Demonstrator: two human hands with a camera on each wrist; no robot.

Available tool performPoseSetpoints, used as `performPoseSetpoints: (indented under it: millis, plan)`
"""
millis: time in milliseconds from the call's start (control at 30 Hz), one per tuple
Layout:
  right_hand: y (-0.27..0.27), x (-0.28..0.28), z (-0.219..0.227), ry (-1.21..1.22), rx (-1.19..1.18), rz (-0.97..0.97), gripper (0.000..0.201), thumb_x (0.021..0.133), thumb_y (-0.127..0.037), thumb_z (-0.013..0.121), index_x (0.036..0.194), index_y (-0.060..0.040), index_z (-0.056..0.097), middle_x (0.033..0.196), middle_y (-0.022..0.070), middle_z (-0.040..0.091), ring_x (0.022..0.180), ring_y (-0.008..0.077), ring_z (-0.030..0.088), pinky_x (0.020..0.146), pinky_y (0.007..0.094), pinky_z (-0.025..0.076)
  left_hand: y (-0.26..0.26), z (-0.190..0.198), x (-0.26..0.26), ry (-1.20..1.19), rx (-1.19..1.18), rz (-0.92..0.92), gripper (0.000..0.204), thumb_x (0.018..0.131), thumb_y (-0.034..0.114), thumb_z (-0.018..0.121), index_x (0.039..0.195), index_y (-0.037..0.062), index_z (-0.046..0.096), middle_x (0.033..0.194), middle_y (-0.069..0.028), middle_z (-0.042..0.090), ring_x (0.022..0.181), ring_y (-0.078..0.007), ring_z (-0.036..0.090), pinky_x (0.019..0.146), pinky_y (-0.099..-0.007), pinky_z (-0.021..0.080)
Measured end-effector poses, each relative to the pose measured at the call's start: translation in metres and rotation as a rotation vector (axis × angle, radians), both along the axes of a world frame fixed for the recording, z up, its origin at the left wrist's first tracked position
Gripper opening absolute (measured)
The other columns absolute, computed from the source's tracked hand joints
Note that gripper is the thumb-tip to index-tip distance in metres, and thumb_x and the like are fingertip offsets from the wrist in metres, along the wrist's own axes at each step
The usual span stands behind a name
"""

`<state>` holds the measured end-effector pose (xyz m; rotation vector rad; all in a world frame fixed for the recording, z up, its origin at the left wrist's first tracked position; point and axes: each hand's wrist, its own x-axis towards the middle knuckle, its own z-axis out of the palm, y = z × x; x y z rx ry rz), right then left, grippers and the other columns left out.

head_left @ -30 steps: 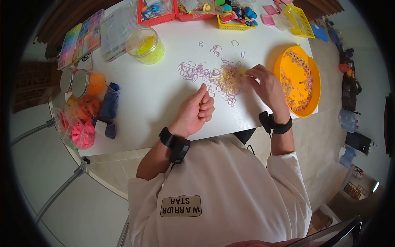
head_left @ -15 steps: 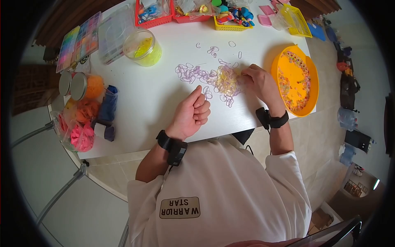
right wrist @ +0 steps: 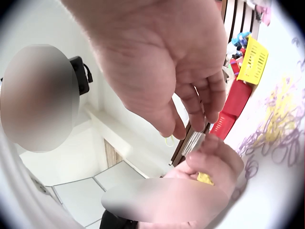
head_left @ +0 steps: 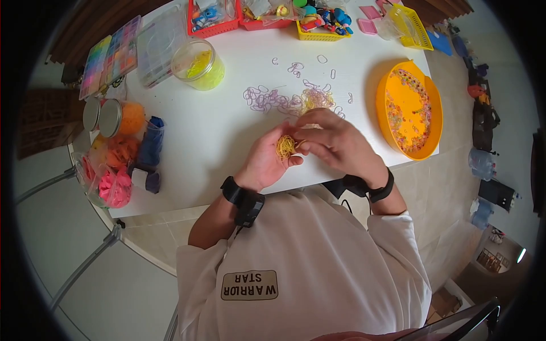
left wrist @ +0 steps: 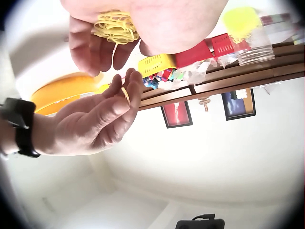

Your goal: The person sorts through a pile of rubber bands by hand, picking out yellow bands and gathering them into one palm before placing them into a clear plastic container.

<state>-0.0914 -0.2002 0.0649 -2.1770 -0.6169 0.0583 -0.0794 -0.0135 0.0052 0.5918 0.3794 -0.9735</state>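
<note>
A bundle of yellow bands [head_left: 285, 148] lies in the upturned palm of the left hand [head_left: 263, 159], whose fingers are loosely spread; the left wrist view shows the bundle [left wrist: 116, 27] against the palm. The right hand [head_left: 347, 145] is close beside it, pinching one thin yellow band [left wrist: 126, 95] between thumb and fingertips, seen too as a small loop [right wrist: 169, 140] in the right wrist view. Beyond the hands, a mixed pile of yellow and purple bands [head_left: 314, 101] is on the white table [head_left: 216, 125], with purple bands [head_left: 263, 99] spreading left.
An orange tray [head_left: 410, 122] of small beads is at the right. A jar of neon-yellow bands [head_left: 206, 71] stands back left, near compartment boxes [head_left: 111, 57]. Jars and bags [head_left: 122, 150] line the left edge; red and yellow baskets [head_left: 324, 35] are at the back.
The right hand has moved from the pile's right side toward the left hand, with a yellow band in its fingertips. The left hand has uncurled, exposing its yellow bundle. Some purple bands now lie right of the pile.
</note>
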Motion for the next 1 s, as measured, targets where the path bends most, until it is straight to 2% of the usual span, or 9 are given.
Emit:
performPoseSetpoints:
  millis: [67,167,233,333,400,467,633,833,1000]
  plan:
    - [0.008,0.002,-0.001,-0.004,-0.075,0.056,0.022,0.085,-0.016,0.068,0.103,-0.0046,0.067,0.116,0.0096,0.06,0.109,0.0306,0.057,0.092,0.0391,0.048,-0.004,0.01,-0.001,0.039,0.03,0.051,0.031,0.102,0.036,0.043,0.092,0.0117,0.059,0.085,-0.0014,0.061,0.074,-0.0161,0.059,0.06,-0.0256,0.043]
    - [0.006,0.003,-0.007,-0.018,-0.034,-0.012,0.023,0.085,-0.013,0.067,0.105,-0.0035,0.067,0.111,0.0102,0.063,0.105,0.0306,0.059,0.09,0.0402,0.049,0.006,-0.013,-0.003,-0.04,-0.077,-0.028,0.031,0.103,0.036,0.041,0.096,0.0135,0.06,0.084,-0.0021,0.06,0.076,-0.0141,0.058,0.059,-0.0253,0.046]
    - [-0.008,0.006,-0.012,-0.055,-0.06,-0.094,0.023,0.085,-0.012,0.066,0.106,-0.0037,0.067,0.108,0.0106,0.064,0.101,0.0303,0.061,0.087,0.0403,0.05,0.008,-0.009,-0.002,-0.029,-0.076,-0.045,0.032,0.103,0.038,0.04,0.089,0.0149,0.056,0.076,0.0006,0.053,0.067,-0.0105,0.051,0.054,-0.0232,0.041]
    - [-0.029,0.021,0.001,0.076,-0.162,-0.315,0.023,0.084,-0.008,0.064,0.107,-0.0042,0.067,0.103,0.0112,0.066,0.093,0.0311,0.064,0.081,0.0394,0.052,0.009,-0.006,-0.001,-0.001,-0.072,-0.057,0.037,0.104,0.042,0.038,0.077,0.0172,0.047,0.066,0.0044,0.04,0.056,-0.007,0.036,0.048,-0.0214,0.031]
    - [-0.054,0.028,-0.021,-0.023,-0.326,-0.348,0.023,0.084,-0.005,0.062,0.106,-0.0053,0.068,0.103,0.0109,0.066,0.088,0.0323,0.065,0.077,0.0384,0.052,0.01,-0.006,0.001,0.017,-0.067,-0.062,0.042,0.103,0.045,0.037,0.071,0.0185,0.041,0.061,0.0063,0.032,0.051,-0.0063,0.028,0.045,-0.0212,0.025]
    - [-0.064,0.033,-0.027,0.006,-0.377,-0.346,0.021,0.084,-0.006,0.06,0.104,-0.0058,0.067,0.098,0.0113,0.066,0.085,0.0335,0.064,0.076,0.0398,0.052,0.011,-0.007,0.002,0.033,-0.061,-0.065,0.047,0.103,0.049,0.036,0.066,0.0195,0.036,0.058,0.0076,0.025,0.049,-0.0064,0.021,0.043,-0.0218,0.02]
    - [-0.065,0.04,-0.039,-0.044,-0.38,-0.257,0.02,0.083,-0.007,0.061,0.102,-0.0081,0.068,0.094,0.0113,0.063,0.087,0.0322,0.064,0.075,0.0398,0.052,0.013,-0.004,0.003,0.046,-0.055,-0.08,0.052,0.102,0.052,0.036,0.062,0.0198,0.032,0.055,0.0076,0.02,0.047,-0.0069,0.017,0.041,-0.0234,0.017]
    - [-0.067,0.047,-0.05,-0.091,-0.413,-0.19,0.015,0.081,-0.003,0.063,0.096,-0.0031,0.065,0.089,0.0125,0.061,0.083,0.0332,0.062,0.074,0.0397,0.05,0.013,-0.003,0.003,0.038,-0.055,-0.085,0.052,0.102,0.052,0.036,0.062,0.0197,0.032,0.056,0.0075,0.021,0.047,-0.0068,0.017,0.041,-0.0233,0.017]
    - [-0.075,0.046,-0.052,-0.025,-0.406,-0.192,0.011,0.081,-0.003,0.062,0.092,-0.0015,0.063,0.09,0.0124,0.061,0.083,0.0333,0.062,0.073,0.0386,0.05,0.014,-0.002,0.003,0.029,-0.054,-0.077,0.051,0.102,0.051,0.037,0.063,0.0198,0.032,0.057,0.0075,0.021,0.048,-0.0065,0.018,0.042,-0.023,0.018]
